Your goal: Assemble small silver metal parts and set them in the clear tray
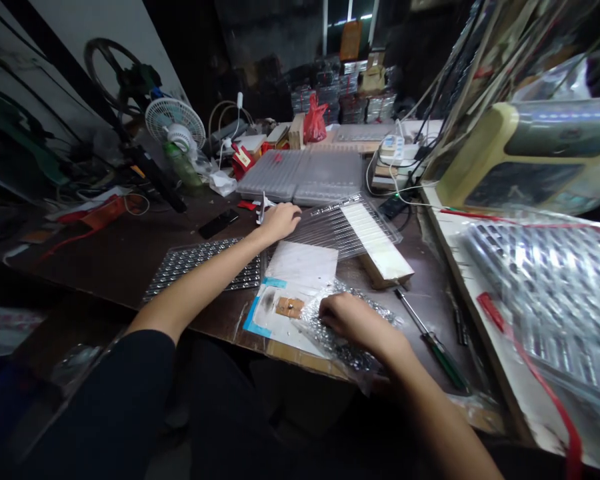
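Note:
My left hand (280, 223) reaches to the left end of a clear ridged plastic tray (325, 233). Its fingers are bent together, and what they grip, if anything, does not show. A white board (305, 260) with blue tape along its edges lies between my hands, bearing a small brown block (290, 307) with a tiny metal piece on it. At the board's right side, my right hand (347, 317) rests with curled fingers over an open clear plastic bag (365, 353) full of small shiny parts. Its fingertips are hidden among them.
A long white block (377, 243) props up the ridged tray. Right of the bag lies a green-handled screwdriver (443, 357). A dark tray of shiny parts (205, 267) sits under my left forearm. Beyond are a phone (219, 223), stacked clear trays (305, 173) and a fan (175, 127).

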Available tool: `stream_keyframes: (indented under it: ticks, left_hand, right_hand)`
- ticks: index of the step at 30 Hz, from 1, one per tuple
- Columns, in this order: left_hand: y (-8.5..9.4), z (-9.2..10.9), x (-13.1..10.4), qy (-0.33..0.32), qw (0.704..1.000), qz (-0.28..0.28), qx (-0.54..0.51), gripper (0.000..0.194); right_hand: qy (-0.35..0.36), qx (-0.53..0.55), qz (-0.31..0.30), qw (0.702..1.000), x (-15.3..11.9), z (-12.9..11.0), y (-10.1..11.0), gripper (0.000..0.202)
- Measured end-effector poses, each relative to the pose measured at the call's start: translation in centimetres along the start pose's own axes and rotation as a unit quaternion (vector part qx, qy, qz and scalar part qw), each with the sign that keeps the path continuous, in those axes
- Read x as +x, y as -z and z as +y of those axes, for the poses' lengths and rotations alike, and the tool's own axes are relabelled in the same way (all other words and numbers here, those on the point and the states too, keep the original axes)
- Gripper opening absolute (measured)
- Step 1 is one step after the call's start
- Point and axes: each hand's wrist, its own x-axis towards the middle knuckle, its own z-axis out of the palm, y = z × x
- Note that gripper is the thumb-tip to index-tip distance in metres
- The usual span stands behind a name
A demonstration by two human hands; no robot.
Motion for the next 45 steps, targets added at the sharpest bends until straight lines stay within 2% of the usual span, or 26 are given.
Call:
stream_keyframes:
  ticks: [3,6,8,10,12,15,18,20,23,31,38,45]
  left_hand:
    - [-0.9,2.4,2.2,-0.027,0.999,0.018,-0.017,0.028]
    - [-1.3,3.4,3.5,-0.030,0.998,0.033,-0.036,0.020]
    - [-1.3,3.5,3.7,-0.024,0.998,0.038,-0.047,0.015]
    - [-1.1,3.4,2.9,-0.020,0.996,0.049,-0.077,0.015]
    - [-0.8,3.3,0.5,-0.030,0.984,0.078,-0.156,0.013]
    - [-0.2,3.4,-6.1,-0.048,0.947,0.108,-0.297,0.011]
    - [0.2,3.5,-14.1,-0.018,0.936,0.043,-0.350,0.011]
    - [0.1,3.6,-18.3,0.021,0.928,0.008,-0.373,0.013]
    - [-0.6,3.8,-21.7,0.052,0.916,-0.001,-0.398,0.014]
    - [-1.0,4.5,-21.9,0.024,0.930,0.033,-0.366,0.009]
    - [-1.4,4.4,-22.3,0.018,0.928,0.045,-0.370,0.010]
    - [-2.0,4.3,-22.2,0.014,0.925,0.035,-0.377,0.013]
  right_hand:
    - [0.026,0.030,0.017,0.999,0.2,0.7,0.0,0.016]
    - [0.045,0.051,0.036,0.997,0.5,1.0,-0.2,0.015]
    - [0.066,0.066,0.064,0.994,0.7,1.1,-0.4,0.017]
    - [0.084,0.087,0.091,0.988,0.8,1.3,-0.5,0.020]
    - [0.082,0.105,0.100,0.986,0.8,1.3,-0.5,0.021]
    - [0.065,0.111,0.115,0.985,0.6,1.3,-0.2,0.012]
    - [0.057,0.112,0.130,0.984,0.5,0.8,0.1,0.012]
    - [0.053,0.124,0.140,0.981,0.7,0.3,0.0,0.018]
    - [0.047,0.137,0.156,0.977,1.2,-0.4,-0.6,0.023]
    - [0.042,0.136,0.136,0.980,2.3,-0.4,-1.8,0.023]
    - [0.041,0.135,0.100,0.985,2.5,-1.1,-2.1,0.022]
    - [0.035,0.093,0.109,0.989,2.8,-1.4,-3.2,0.021]
